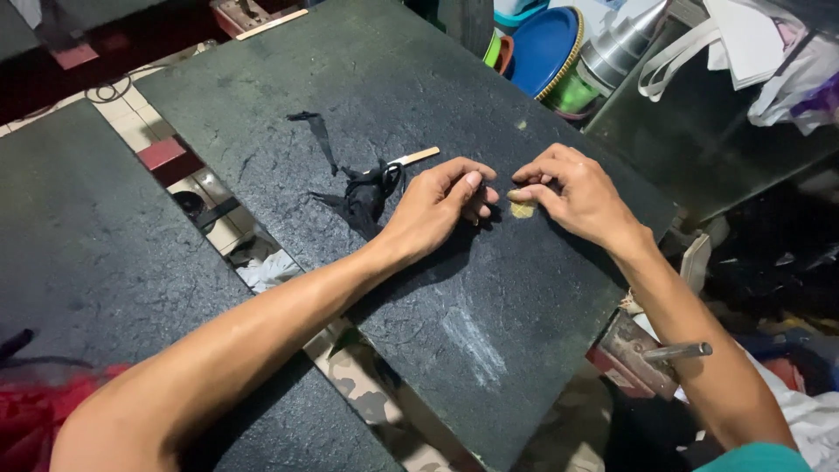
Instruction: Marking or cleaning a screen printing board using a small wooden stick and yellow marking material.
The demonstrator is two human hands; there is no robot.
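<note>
Both hands rest near the middle of the frame on a dark, rough work board (489, 297) that runs diagonally from the upper centre down to the lower right. The left hand (437, 205) lies with its fingers curled loosely inward, thumb on top, knuckles toward the other hand; whether anything sits inside that curl cannot be told. The right hand (572, 192) is just beside it, fingers bent and drawn together, the tips pressing down on a small yellowish scrap (523, 209) that lies flat on the board between the two hands — only part of the scrap shows under the fingertips.

Just left of the left hand, a bunched tangle of black straps (367, 192) lies on the board, with one thin strip trailing toward the upper left. A pale flat stick (416, 156) pokes out from behind the tangle, a little above the left hand. A smear of white chalk (472, 336) marks the board in the lower middle of the frame.

A second dark board (96, 253) fills the left side, with a gap between the two showing tiled floor. In the upper right stand a blue round lid (542, 48) and a shiny metal cone (616, 48) — white cloth straps (690, 52) hang beside them.
</note>
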